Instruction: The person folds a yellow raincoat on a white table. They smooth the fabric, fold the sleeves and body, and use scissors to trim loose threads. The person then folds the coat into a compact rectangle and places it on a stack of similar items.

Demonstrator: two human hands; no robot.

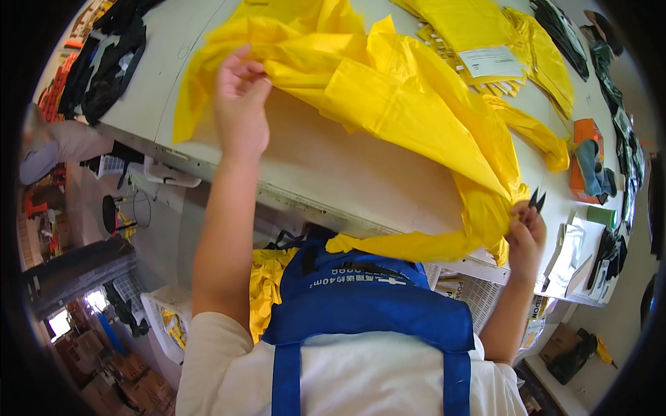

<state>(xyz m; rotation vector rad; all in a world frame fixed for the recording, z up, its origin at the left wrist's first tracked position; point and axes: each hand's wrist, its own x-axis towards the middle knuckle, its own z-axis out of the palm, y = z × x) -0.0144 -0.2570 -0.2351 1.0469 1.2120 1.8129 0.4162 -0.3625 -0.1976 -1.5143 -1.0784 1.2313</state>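
A shiny yellow garment, of thin, raincoat-like material, stretches in loose folds between my hands. My left hand pinches its upper left edge over the table. At the right, my right hand grips a bunched part of the same cloth near the table's front edge. Small thread snips sit in that hand too, their two dark pointed blades sticking up apart from each other; the handles are hidden by my fingers. One narrow yellow strip of the garment hangs toward my blue apron.
Folded yellow garments with a white paper sheet lie at the back right of the white table. An orange box and a green roll stand at right. Dark garments lie far left; a white bin stands below.
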